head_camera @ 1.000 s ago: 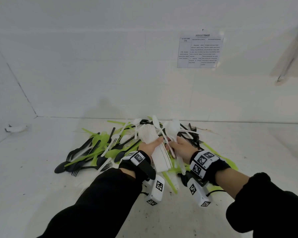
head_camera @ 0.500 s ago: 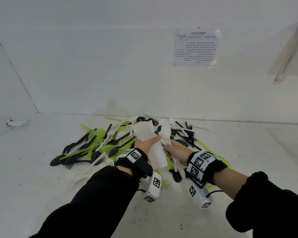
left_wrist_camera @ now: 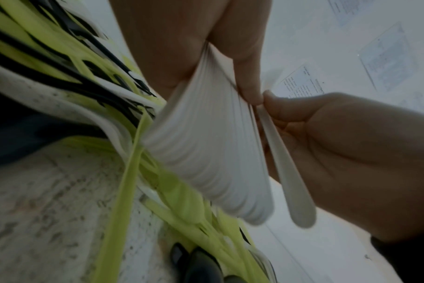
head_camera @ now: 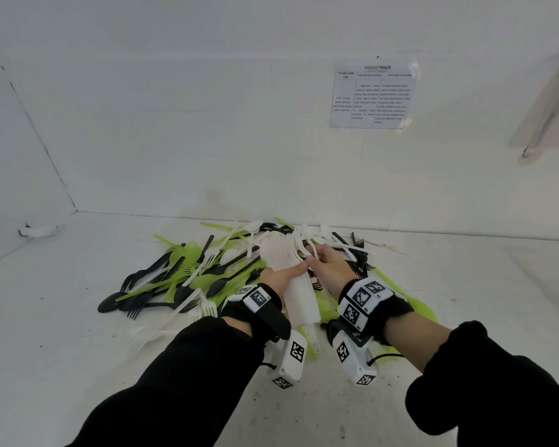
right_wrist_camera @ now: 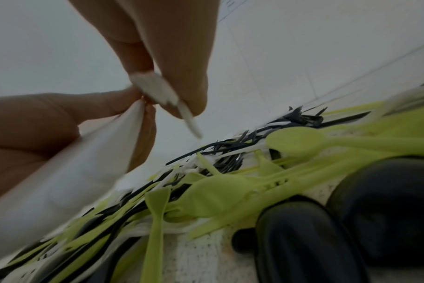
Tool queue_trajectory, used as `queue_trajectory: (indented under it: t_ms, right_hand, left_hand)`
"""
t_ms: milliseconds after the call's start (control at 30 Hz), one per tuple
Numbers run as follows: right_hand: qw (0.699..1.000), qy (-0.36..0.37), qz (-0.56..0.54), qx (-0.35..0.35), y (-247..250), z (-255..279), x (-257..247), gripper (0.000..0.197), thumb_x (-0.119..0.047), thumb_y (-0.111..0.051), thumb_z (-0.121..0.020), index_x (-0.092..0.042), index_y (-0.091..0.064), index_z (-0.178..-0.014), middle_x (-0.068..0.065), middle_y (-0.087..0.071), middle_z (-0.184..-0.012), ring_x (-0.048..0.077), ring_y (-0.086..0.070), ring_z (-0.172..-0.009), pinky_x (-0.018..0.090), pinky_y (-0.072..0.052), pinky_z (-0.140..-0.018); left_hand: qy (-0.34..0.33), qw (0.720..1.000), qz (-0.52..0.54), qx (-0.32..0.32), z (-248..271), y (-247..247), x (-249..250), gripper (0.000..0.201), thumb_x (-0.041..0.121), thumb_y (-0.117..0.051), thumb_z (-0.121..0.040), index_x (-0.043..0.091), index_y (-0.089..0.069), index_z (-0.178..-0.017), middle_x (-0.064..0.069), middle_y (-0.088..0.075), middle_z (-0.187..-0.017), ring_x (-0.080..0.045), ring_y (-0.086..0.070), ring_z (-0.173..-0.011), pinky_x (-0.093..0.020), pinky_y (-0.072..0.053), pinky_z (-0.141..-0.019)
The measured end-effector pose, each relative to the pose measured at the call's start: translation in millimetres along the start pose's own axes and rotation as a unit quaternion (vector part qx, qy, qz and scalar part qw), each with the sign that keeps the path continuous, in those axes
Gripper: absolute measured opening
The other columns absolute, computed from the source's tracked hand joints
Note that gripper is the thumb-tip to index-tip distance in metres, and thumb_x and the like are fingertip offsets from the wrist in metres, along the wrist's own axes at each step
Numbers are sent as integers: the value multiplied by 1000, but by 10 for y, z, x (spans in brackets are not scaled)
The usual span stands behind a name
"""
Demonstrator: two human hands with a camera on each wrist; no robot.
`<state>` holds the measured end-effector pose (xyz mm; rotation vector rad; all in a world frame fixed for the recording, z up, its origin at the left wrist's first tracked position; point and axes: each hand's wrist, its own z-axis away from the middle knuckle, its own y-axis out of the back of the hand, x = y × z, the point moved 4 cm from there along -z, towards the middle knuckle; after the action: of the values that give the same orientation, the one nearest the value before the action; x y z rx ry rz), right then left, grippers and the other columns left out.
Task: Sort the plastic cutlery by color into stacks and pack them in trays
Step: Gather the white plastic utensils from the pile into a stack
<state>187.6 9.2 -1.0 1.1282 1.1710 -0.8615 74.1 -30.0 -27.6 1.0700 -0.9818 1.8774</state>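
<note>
White forks, nested into 1 thick stack (head_camera: 291, 272), sit clamped in the left hand (head_camera: 279, 279), thumb across the handles so they stay aligned. Against the stack's right face, the right hand (head_camera: 331, 264) pinches 1 more white utensil (left_wrist_camera: 287, 172), probably to nest it on. Beneath the stack sprawls the unsorted pile (head_camera: 188, 272) of green, black and white cutlery on the white tabletop (head_camera: 62, 350). No trays are in view.

The speckled white table (head_camera: 78, 366) carried a tangled heap of black, green and white cutlery (head_camera: 188, 275), lying near the back wall (head_camera: 207, 140).
</note>
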Motion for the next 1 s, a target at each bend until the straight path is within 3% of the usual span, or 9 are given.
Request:
queue_trajectory:
  t_ms: [67, 233, 367, 400, 533, 667, 767, 867, 1000]
  right_hand:
    - [1000, 11, 5, 2, -9, 8, -6, 14, -11, -50, -93, -12, -55, -106, -7, -54, -82, 4, -51, -73, 6, -43, -60]
    - [996, -12, -51, -68, -105, 27, -42, 20, -8, -39, -98, -12, -58, -104, -1, -60, -83, 10, -55, -74, 15, -45, -60]
    - [999, -19, -25, -44, -132, 3, -29, 27, -5, -39, -97, -3, -60, -114, 3, -60, -86, 15, -55, -71, 25, -48, -65]
    - [1000, -18, -16, -19, -118, -19, -5, 26, -6, -43, -96, -4, -59, -116, 2, -60, -84, 16, -56, -72, 26, -49, -65]
    - [999, 3, 46, 26, -83, -36, 24, 11, -11, -57, -89, -19, -61, -97, -5, -58, -74, 19, -57, -81, 30, -50, -75]
    - [996, 0, 94, 6, -171, -32, 47, 13, -14, -57, -89, -20, -67, -95, -5, -63, -76, 25, -64, -81, 43, -54, -82]
    - [996, -9, 76, -45, -237, -39, 40, 14, -9, -56, -89, -18, -65, -95, -6, -59, -71, 16, -58, -66, 34, -53, -68]
    - [994, -36, 67, -83, -289, -39, -37, 20, -3, -52, -88, -21, -62, -88, -7, -54, -64, 9, -46, -53, 19, -37, -48]
    - [969, -97, 161, -158, -226, -169, -137, 15, -13, -51, -88, -25, -61, -90, -6, -56, -69, 10, -46, -49, 17, -32, -41]
  left_hand:
    - [-2, 1000, 8, -11, -17, 6, 16, 42, 6, -77, -73, -3, -61, -110, -19, -66, -102, -30, -62, -85, -46, -52, -85]
    - [1, 998, 33, -50, 2, 0, 76, 14, 3, -72, -77, 6, -69, -90, -10, -71, -82, -25, -65, -75, -38, -58, -69]
    - [7, 999, 19, -37, -221, 81, -21, 87, 30, -96, -30, 3, -66, -107, -21, -68, -107, -36, -67, -96, -55, -51, -88]
    - [8, 999, 20, -36, -244, 93, -25, 91, 29, -96, -29, 1, -65, -109, -21, -67, -108, -37, -66, -97, -56, -50, -88]
    - [5, 1000, 4, -19, -41, 112, 136, 43, 6, -80, -69, -2, -61, -107, -22, -65, -111, -38, -63, -102, -54, -49, -92]
    - [9, 999, -13, -29, -2, 144, 181, 46, 10, -84, -59, -1, -63, -99, -25, -65, -108, -39, -63, -100, -56, -49, -91]
    - [7, 999, -20, -30, -57, 226, 159, 41, 13, -86, -62, 0, -63, -93, -22, -65, -101, -34, -63, -90, -53, -49, -91]
    - [-1, 997, -64, -29, -321, 363, 51, 92, 37, -94, -26, -2, -66, -105, -24, -66, -108, -34, -64, -92, -55, -50, -89]
    - [10, 991, -118, -59, -549, 440, 88, 94, 41, -92, -19, 3, -68, -102, -22, -69, -103, -34, -66, -89, -51, -53, -86]
